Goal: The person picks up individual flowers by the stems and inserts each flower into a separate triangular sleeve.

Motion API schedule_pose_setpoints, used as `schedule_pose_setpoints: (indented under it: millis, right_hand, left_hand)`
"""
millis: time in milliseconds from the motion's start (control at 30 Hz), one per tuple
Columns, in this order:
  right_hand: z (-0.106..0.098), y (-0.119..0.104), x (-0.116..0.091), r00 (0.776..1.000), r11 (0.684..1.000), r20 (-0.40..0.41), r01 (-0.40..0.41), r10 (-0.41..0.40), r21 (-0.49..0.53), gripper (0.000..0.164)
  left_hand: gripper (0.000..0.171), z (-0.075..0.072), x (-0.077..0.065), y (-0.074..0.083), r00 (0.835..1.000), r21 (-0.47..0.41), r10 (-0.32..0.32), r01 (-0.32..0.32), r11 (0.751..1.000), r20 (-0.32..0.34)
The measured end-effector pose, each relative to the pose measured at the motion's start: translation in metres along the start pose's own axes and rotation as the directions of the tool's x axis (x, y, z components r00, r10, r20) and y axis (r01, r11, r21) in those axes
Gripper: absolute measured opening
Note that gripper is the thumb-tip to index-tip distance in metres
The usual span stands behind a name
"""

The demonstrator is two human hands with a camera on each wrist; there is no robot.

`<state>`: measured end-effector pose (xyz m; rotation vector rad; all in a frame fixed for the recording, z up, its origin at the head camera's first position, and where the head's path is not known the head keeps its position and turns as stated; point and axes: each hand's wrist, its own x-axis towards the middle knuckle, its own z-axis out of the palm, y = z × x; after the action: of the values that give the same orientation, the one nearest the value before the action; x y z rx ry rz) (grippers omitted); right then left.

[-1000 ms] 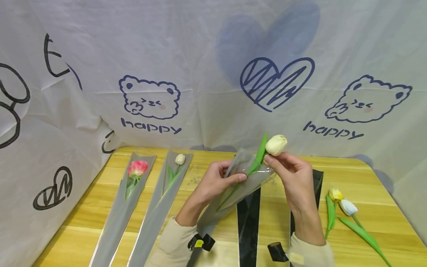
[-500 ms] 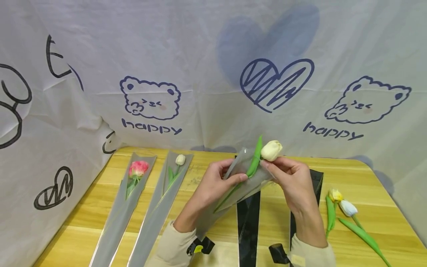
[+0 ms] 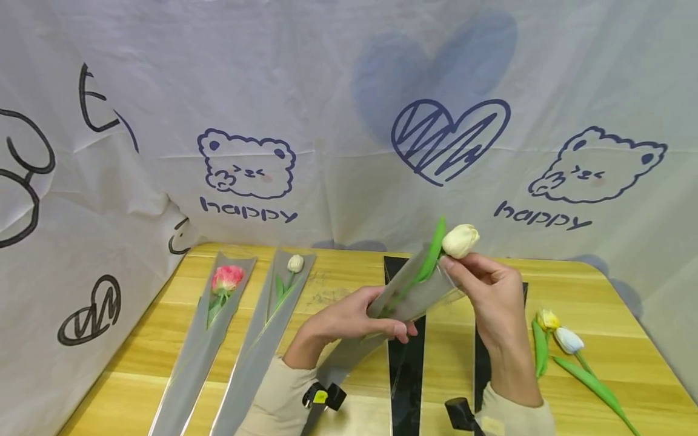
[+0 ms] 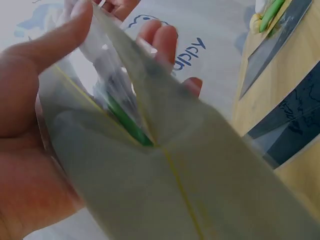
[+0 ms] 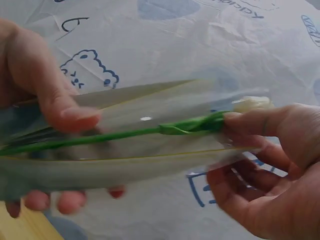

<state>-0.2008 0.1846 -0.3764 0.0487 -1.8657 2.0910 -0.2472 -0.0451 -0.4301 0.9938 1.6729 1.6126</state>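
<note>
A white tulip [image 3: 460, 240] with a green leaf lies partly in a translucent grey flower sleeve [image 3: 417, 303], its bloom beyond the open end. My right hand [image 3: 496, 309] pinches the stem just below the bloom, between thumb and fingers. Lower down, my left hand [image 3: 349, 318] holds the sleeve, thumb in front and fingers behind. In the right wrist view the green stem [image 5: 135, 134] runs inside the sleeve past the left thumb. The left wrist view shows the sleeve's front seam [image 4: 182, 192] and its gaping mouth.
On the left of the wooden table [image 3: 131, 369] lie a sleeve with a pink flower [image 3: 227, 278] and another with a small white tulip [image 3: 295, 263]. Black sleeves [image 3: 406, 363] lie under my hands. At right are a yellow tulip [image 3: 547, 318] and a bluish-white tulip [image 3: 569, 340].
My left hand has slid down the sleeve, away from the bloom. The tulip dipped left, then moved right with my right hand. The sleeve's top looks narrower around the stem.
</note>
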Motion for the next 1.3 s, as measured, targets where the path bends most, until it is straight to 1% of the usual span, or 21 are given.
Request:
schedule_pose_setpoints:
  millis: [100, 233, 300, 400, 500, 600, 667, 733, 767, 833, 900, 933, 967, 1000, 1033, 1067, 1100, 1167, 1233, 1267, 1300]
  right_hand:
    - [-0.003, -0.003, -0.001, 0.999, 1.0, 0.043, 0.008, -0.007, -0.018, 0.012]
    - [-0.004, -0.006, -0.003, 0.994, 0.999, 0.106, 0.016, -0.01, -0.05, 0.018]
    - [-0.003, -0.008, -0.003, 0.992, 0.997, 0.126, 0.02, -0.01, -0.076, 0.022]
    - [-0.001, -0.01, -0.004, 0.991, 0.992, 0.136, 0.025, -0.008, -0.125, 0.025]
    - [0.0, -0.012, -0.004, 0.991, 0.986, 0.134, 0.022, 0.001, -0.167, 0.029]
    - [0.003, -0.017, -0.001, 0.988, 0.968, 0.155, 0.03, 0.009, -0.247, 0.031]
    - [0.005, -0.025, 0.004, 0.979, 0.945, 0.203, 0.051, 0.017, -0.324, 0.031]
    - [0.006, -0.038, 0.011, 0.957, 0.908, 0.289, 0.1, 0.024, -0.406, 0.03]
    - [0.007, -0.047, 0.016, 0.941, 0.883, 0.335, 0.128, 0.035, -0.452, 0.03]
    - [0.009, -0.065, 0.023, 0.906, 0.822, 0.42, 0.197, 0.056, -0.534, 0.03]
    - [0.012, -0.084, 0.028, 0.877, 0.759, 0.473, 0.255, 0.08, -0.6, 0.031]
    - [0.014, -0.093, 0.029, 0.868, 0.731, 0.489, 0.279, 0.085, -0.622, 0.032]
    - [0.016, -0.1, 0.03, 0.864, 0.711, 0.496, 0.295, 0.087, -0.638, 0.032]
    - [0.018, -0.107, 0.03, 0.864, 0.701, 0.496, 0.302, 0.084, -0.646, 0.033]
    - [0.019, -0.111, 0.029, 0.868, 0.701, 0.49, 0.301, 0.079, -0.647, 0.033]
    - [0.02, -0.114, 0.028, 0.873, 0.716, 0.483, 0.296, 0.065, -0.632, 0.034]
    - [0.02, -0.115, 0.026, 0.877, 0.74, 0.48, 0.297, 0.039, -0.603, 0.034]
    - [0.019, -0.112, 0.022, 0.892, 0.802, 0.451, 0.282, -0.017, -0.527, 0.037]
    - [0.017, -0.101, 0.019, 0.906, 0.859, 0.416, 0.274, -0.08, -0.432, 0.038]
    - [0.017, -0.094, 0.017, 0.91, 0.883, 0.402, 0.271, -0.104, -0.383, 0.039]
    - [0.017, -0.086, 0.015, 0.913, 0.899, 0.39, 0.265, -0.118, -0.348, 0.039]
  left_hand:
    - [0.037, 0.004, 0.002, 0.002, 0.998, 0.026, -0.022, 0.023, 0.999, -0.06]
    - [0.042, 0.008, 0.002, 0.006, 0.99, 0.047, -0.053, 0.06, 0.997, -0.13]
    - [0.044, 0.01, 0.002, 0.008, 0.986, 0.056, -0.054, 0.064, 0.996, -0.16]
    - [0.042, 0.011, 0.002, 0.009, 0.98, 0.07, -0.037, 0.051, 0.996, -0.195]
    - [0.04, 0.01, 0.001, 0.008, 0.98, 0.072, -0.019, 0.034, 0.997, -0.197]
    - [0.043, 0.008, 0.0, 0.007, 0.985, 0.052, 0.003, 0.006, 0.999, -0.173]
    - [0.045, 0.006, -0.001, 0.007, 0.987, 0.021, 0.024, -0.021, 1.0, -0.16]
    - [0.045, 0.004, -0.002, 0.008, 0.986, -0.01, 0.051, -0.054, 0.999, -0.158]
    - [0.045, 0.003, -0.002, 0.008, 0.985, -0.026, 0.066, -0.071, 0.997, -0.159]
    - [0.046, 0.002, -0.003, 0.009, 0.982, -0.048, 0.095, -0.104, 0.993, -0.161]
    - [0.047, 0.001, -0.004, 0.01, 0.977, -0.069, 0.131, -0.144, 0.987, -0.166]
    - [0.047, 0.001, -0.004, 0.011, 0.974, -0.071, 0.151, -0.165, 0.984, -0.171]
    - [0.047, 0.001, -0.004, 0.012, 0.969, -0.072, 0.171, -0.186, 0.98, -0.176]
    - [0.047, 0.0, -0.005, 0.012, 0.965, -0.075, 0.192, -0.208, 0.975, -0.181]
    - [0.049, 0.0, -0.005, 0.013, 0.96, -0.083, 0.208, -0.227, 0.97, -0.187]
    - [0.049, 0.0, -0.005, 0.013, 0.955, -0.083, 0.225, -0.244, 0.966, -0.193]
    - [0.049, 0.0, -0.006, 0.013, 0.951, -0.082, 0.237, -0.257, 0.963, -0.2]
    - [0.05, -0.001, -0.006, 0.014, 0.943, -0.083, 0.261, -0.283, 0.956, -0.205]
    - [0.049, -0.002, -0.007, 0.015, 0.939, -0.088, 0.277, -0.3, 0.95, -0.205]
    - [0.049, -0.002, -0.008, 0.016, 0.937, -0.089, 0.284, -0.307, 0.948, -0.203]
    - [0.049, -0.002, -0.008, 0.017, 0.936, -0.093, 0.292, -0.315, 0.945, -0.198]
